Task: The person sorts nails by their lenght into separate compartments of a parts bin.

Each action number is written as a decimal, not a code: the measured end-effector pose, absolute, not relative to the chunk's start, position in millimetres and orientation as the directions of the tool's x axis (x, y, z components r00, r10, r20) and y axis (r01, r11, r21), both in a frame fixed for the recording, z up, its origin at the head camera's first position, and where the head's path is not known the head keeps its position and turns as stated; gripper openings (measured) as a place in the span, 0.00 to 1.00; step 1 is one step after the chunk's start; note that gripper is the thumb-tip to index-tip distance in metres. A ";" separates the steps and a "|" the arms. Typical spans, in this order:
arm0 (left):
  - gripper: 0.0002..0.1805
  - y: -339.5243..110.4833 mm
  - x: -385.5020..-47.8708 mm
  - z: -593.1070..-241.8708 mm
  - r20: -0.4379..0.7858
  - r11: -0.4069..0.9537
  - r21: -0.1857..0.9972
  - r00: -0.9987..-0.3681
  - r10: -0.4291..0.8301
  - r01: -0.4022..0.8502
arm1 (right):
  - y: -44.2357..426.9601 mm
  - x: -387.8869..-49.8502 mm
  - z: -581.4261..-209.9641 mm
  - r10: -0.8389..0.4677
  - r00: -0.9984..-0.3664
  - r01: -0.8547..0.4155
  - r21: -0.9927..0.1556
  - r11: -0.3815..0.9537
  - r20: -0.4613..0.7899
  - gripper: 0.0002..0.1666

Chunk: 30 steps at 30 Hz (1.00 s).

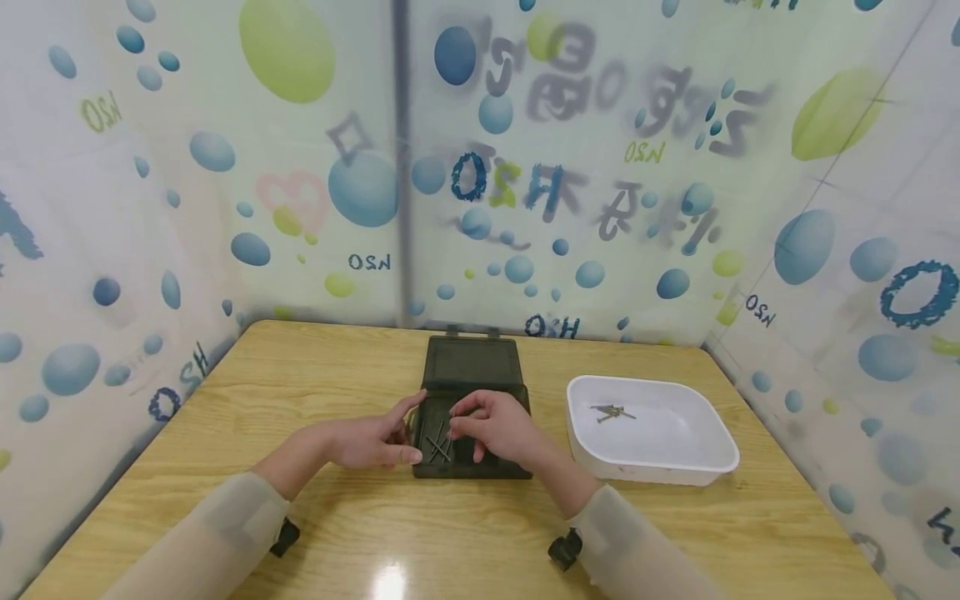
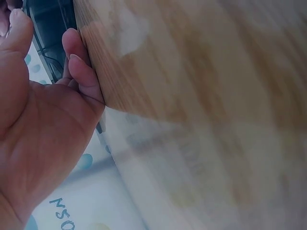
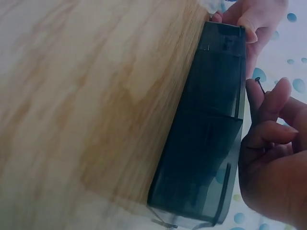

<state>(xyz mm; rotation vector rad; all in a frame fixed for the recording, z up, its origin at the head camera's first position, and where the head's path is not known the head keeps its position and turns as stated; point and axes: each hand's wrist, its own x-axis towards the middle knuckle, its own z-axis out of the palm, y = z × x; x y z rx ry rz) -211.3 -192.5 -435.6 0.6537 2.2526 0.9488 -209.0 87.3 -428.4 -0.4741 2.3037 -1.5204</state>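
Fastener, one, pinched in right grip; left grip spread against one dark box.

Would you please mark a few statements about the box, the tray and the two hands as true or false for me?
1. The dark box has its lid open. True.
2. Thin metal fasteners lie in the box, and a small cluster of fasteners lies in the white tray. True.
3. The white tray stands to the left of the dark box. False: it stands to the right.
4. The right hand pinches a single fastener between its fingers. True.
5. The left hand lies inside the white tray. False: it grips the left side of the dark box.
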 end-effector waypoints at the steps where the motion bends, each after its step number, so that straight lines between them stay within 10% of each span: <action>1: 0.58 -192.3 -211.3 -435.3 -0.335 0.622 0.756 -0.697 0.634 0.203 | 87.2 -209.0 -428.9 -0.452 -0.887 -0.088 -0.924 0.372 -0.098 0.13; 30: 0.60 -192.2 -210.2 -434.6 -0.325 0.614 0.758 -0.689 0.648 0.220 | 236.2 -231.5 -400.4 -0.337 -0.941 -0.163 -0.862 0.480 -0.010 0.15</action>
